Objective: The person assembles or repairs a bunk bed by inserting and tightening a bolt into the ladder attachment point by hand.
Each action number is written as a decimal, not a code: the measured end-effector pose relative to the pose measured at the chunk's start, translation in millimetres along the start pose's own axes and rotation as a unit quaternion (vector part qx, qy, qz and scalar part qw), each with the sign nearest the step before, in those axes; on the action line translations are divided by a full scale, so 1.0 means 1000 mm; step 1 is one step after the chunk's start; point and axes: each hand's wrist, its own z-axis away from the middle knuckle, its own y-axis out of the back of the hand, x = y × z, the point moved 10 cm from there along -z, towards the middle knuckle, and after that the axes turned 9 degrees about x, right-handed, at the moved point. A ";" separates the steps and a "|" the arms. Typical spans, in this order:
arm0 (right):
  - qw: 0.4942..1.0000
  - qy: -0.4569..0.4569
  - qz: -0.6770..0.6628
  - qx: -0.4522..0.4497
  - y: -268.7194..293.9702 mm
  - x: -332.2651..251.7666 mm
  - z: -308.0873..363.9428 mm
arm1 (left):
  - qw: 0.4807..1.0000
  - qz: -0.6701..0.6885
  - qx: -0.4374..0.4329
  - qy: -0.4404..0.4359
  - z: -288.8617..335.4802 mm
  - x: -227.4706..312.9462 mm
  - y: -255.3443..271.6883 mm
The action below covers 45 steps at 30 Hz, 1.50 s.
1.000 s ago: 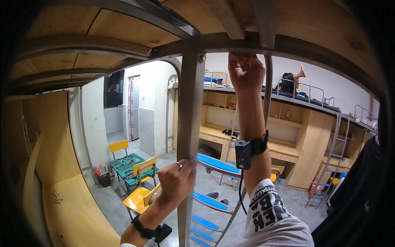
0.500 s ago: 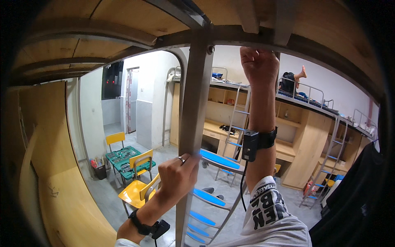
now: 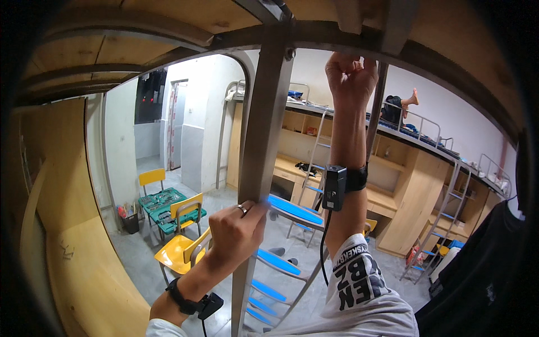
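My left hand (image 3: 238,229), with a ring on one finger, is closed at the upright metal bed post (image 3: 266,121). Its fingers lie across the post, and the fingertips are hidden. Raised high, my right hand (image 3: 351,76) is a fist just under the dark metal bed beam (image 3: 331,45), beside the top of a ladder side rail (image 3: 380,92). What that fist holds, if anything, is hidden. Blue-topped ladder steps (image 3: 295,210) slope down behind the post. Both wrists wear a black strap with a small black box.
Wooden boards (image 3: 185,28) hang close overhead. Yellow chairs (image 3: 174,253) and an opened green tool case (image 3: 168,208) stand at left. A dark garment (image 3: 477,269) hangs at right. Across the room are loft beds with ladders (image 3: 449,210); a person's bare leg (image 3: 411,100) shows on one.
The view has shifted a little, so the room sits slightly left and higher. Both hands stay in their places on the bed frame, still closed.
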 end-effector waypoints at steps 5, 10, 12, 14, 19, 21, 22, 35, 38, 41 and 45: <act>0.999 0.048 -0.014 0.003 0.001 -0.005 0.000 | 1.000 -0.013 -0.002 -0.008 -0.002 0.006 -0.001; 0.997 0.078 -0.015 0.000 -0.007 -0.019 0.008 | 1.000 -0.012 0.004 -0.005 0.002 0.018 -0.004; 0.996 0.085 -0.003 -0.006 -0.013 -0.024 0.012 | 1.000 -0.006 0.002 -0.014 0.004 0.026 -0.005; 0.994 0.106 0.002 0.010 -0.010 -0.024 0.016 | 1.000 -0.007 0.006 -0.013 0.006 0.027 -0.005; 0.991 0.119 -0.057 -0.025 -0.018 -0.038 0.025 | 1.000 0.004 0.007 -0.010 0.010 0.041 -0.006; 0.991 0.092 -0.084 -0.047 -0.019 -0.037 0.025 | 1.000 0.004 0.007 -0.011 0.012 0.044 -0.009; 0.989 0.065 -0.110 -0.069 -0.021 -0.034 0.025 | 1.000 0.006 0.006 -0.011 0.013 0.046 -0.011; 0.959 0.232 0.143 -0.085 -0.017 -0.048 0.049 | 1.000 -0.004 0.003 -0.023 0.010 0.041 -0.008; 0.919 0.321 0.220 -0.066 -0.024 -0.057 0.062 | 1.000 -0.007 0.005 -0.021 0.015 0.041 -0.007; 0.914 0.314 0.245 -0.082 -0.029 -0.056 0.068 | 1.000 0.009 0.009 -0.019 0.018 0.045 -0.007; 0.934 0.286 0.199 -0.083 -0.022 -0.052 0.065 | 1.000 0.007 0.011 -0.022 0.022 0.044 -0.006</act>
